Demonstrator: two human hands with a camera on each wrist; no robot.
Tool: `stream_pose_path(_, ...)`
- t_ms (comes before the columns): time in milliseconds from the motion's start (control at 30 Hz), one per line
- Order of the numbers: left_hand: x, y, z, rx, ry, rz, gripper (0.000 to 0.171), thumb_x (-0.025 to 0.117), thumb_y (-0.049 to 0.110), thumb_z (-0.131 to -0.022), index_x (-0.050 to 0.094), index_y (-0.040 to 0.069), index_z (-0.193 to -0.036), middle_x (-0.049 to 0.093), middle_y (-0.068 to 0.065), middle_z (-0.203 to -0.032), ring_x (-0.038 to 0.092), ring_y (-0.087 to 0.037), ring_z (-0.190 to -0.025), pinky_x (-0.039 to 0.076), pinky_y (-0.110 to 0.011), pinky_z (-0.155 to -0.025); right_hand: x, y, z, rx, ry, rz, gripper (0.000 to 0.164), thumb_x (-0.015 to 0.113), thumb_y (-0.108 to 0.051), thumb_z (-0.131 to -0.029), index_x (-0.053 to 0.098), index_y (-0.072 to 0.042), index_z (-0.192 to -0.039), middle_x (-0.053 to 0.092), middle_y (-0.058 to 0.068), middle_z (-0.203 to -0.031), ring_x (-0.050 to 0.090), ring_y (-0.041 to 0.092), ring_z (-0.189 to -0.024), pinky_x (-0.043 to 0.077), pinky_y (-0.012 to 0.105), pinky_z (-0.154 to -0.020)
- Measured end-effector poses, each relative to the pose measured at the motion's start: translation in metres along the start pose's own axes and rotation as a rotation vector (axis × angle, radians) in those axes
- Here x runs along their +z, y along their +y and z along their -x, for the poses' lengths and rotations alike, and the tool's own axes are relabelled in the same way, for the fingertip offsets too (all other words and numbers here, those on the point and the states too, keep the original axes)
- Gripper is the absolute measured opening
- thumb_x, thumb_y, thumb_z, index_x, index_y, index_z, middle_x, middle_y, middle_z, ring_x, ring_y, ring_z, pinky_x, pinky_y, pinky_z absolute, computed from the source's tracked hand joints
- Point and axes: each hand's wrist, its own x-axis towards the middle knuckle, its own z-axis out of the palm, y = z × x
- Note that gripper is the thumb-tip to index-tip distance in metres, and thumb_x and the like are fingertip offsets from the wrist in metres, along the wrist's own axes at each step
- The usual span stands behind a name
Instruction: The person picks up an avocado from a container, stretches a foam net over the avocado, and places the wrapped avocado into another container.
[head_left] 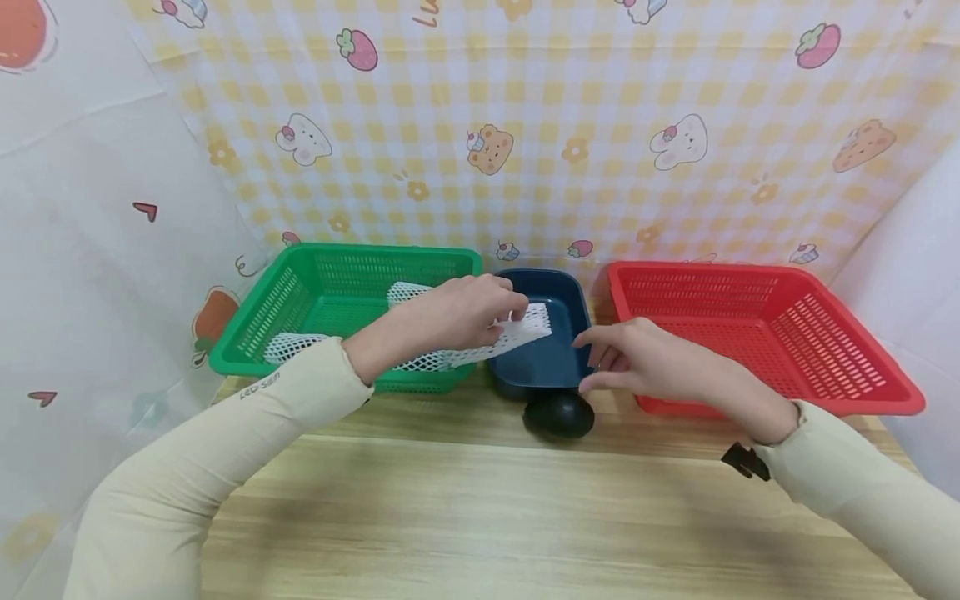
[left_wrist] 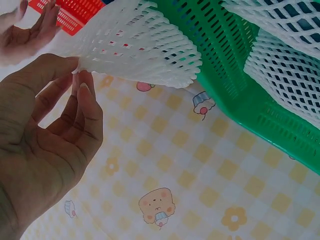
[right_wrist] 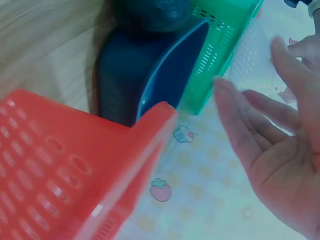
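My left hand (head_left: 471, 310) pinches one end of a white foam net sleeve (left_wrist: 145, 47) between thumb and fingers. The sleeve hangs above the dark blue bin (head_left: 536, 367) and the green basket's right edge. Over the bin's right side, my right hand (head_left: 637, 357) has its thumb and fingers spread apart, holding nothing. A dark, smooth, avocado-like oval (head_left: 558, 415) lies on the table against the bin's front. Inside the green basket (head_left: 300, 292) are more white foam nets (left_wrist: 287, 75), with something dark showing through their mesh.
A red basket (head_left: 750, 333) stands right of the bin, its inside showing only red mesh. Pale wooden table (head_left: 510, 517) extends in front. A patterned cloth (head_left: 555, 108) hangs behind the containers.
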Motion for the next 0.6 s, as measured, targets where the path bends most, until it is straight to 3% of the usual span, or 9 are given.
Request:
stream_pose_path(333,0.001,0.003,-0.003,-0.004,0.004,0.003,0.023,0.073,0.009,-0.094,0.071,0.011,-0.117,0.066,-0.008,-0.109,0.063,-0.020,-0.091,0.054,-0.028,-0.072,0.007,0.005,-0.007,0.074,0.223,-0.155,0.037,0.083,-0.022,-0.088,0.070,-0.006,-0.119,0.070,-0.006,-0.086,0.068,0.009,-0.072,0.058,0.030,-0.068)
stream_pose_path(600,0.002,0.009,-0.008,-0.011,0.002,-0.009,0.023,0.074,0.011,-0.094,0.070,0.013,-0.117,0.065,-0.005,-0.108,0.062,-0.019,-0.093,0.054,-0.027,-0.073,0.019,0.009,-0.016,0.120,0.249,-0.371,0.033,0.080,-0.015,-0.090,0.069,-0.004,-0.119,0.071,0.005,-0.085,0.071,0.022,-0.070,0.059,0.034,-0.069)
